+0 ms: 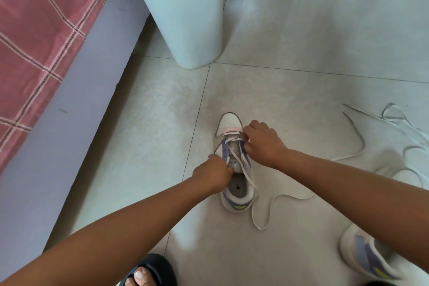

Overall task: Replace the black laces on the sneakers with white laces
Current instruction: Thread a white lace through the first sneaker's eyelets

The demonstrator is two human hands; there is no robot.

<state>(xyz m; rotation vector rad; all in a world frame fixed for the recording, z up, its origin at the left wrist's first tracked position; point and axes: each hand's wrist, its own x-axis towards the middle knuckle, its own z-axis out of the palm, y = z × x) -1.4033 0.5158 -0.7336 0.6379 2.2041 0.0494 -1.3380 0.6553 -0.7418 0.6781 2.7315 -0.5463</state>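
Nearest, second sneaker (366, 260) lies unlaced on the floor (162, 111). Beyond, left hand (214, 174) and right hand (262, 144) pinch the white lace (249, 180) at the sneaker (234, 162) eyelets, fingers clamped. Lace judged soft, limp, light; best gripped near its tip.

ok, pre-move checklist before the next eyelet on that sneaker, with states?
1. Sneaker upright on the floor, toe pointing away: ok.
2. White lace crossed through the front eyelets: ok.
3. Left hand has a grip at the left eyelet row: ok.
4. Right hand pinches the lace at the right eyelet row: ok.
5. Free lace end trailing on the floor unknotted: ok.
6. Which eyelet comes next: cannot tell, fingers hide it.
7. Second sneaker laced: cannot tell, an arm covers it.
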